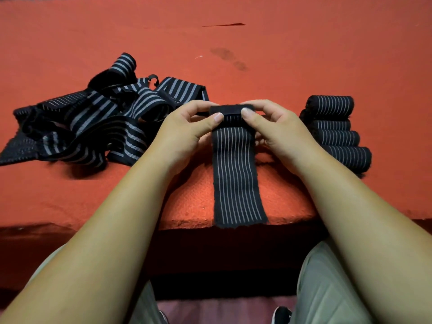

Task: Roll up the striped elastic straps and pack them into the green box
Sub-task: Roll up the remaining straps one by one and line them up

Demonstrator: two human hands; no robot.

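Note:
A black strap with thin white stripes [236, 178] lies lengthwise on the red table, its near end at the table's front edge. My left hand [187, 129] and my right hand [273, 127] pinch its far end from either side, thumbs on top, where the end is folded into a small roll. A tangled heap of unrolled striped straps [93, 122] lies to the left. Several rolled straps [334, 129] lie side by side to the right. No green box is in view.
The red cloth-covered table [257, 54] stretches far back, with a dark stain and a thin dark mark on it. Its front edge runs just above my knees in grey trousers [327, 288].

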